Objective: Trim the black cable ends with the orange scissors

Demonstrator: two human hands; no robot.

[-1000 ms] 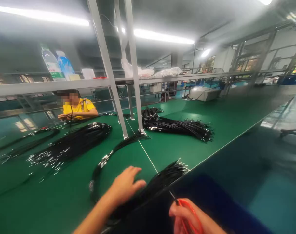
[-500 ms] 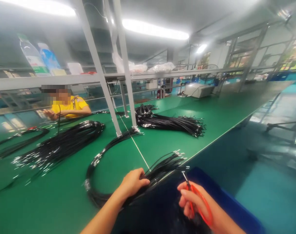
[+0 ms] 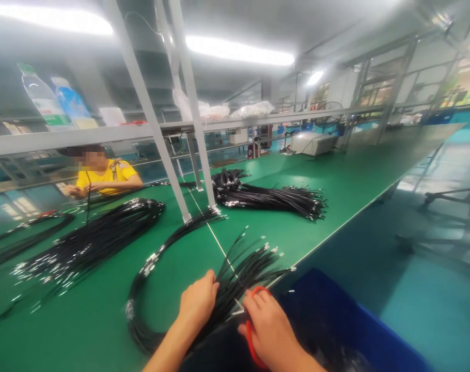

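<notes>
A bundle of black cables (image 3: 250,268) with small white tips fans out near the front edge of the green table (image 3: 173,287). Around this bundle, close to its spread ends, my left hand (image 3: 199,299) is closed. My right hand (image 3: 266,323) holds red-handled scissors (image 3: 252,343), whose metal tip points left at the cables just right of my left hand. From my left hand the bundle curves back in a loop, with pale bands (image 3: 149,264) around it. A small white piece (image 3: 291,291) shows over the blue bin.
The blue bin (image 3: 390,330) stands below the table edge at right. More black cable bundles (image 3: 273,199) lie behind and at left (image 3: 91,237). White shelf posts (image 3: 200,124) rise from the table. Across it sits a person in yellow (image 3: 111,178).
My right hand has moved left with the scissors, up to the cables beside my left hand. My left hand has shifted slightly left, and the cable ends are spread wider.
</notes>
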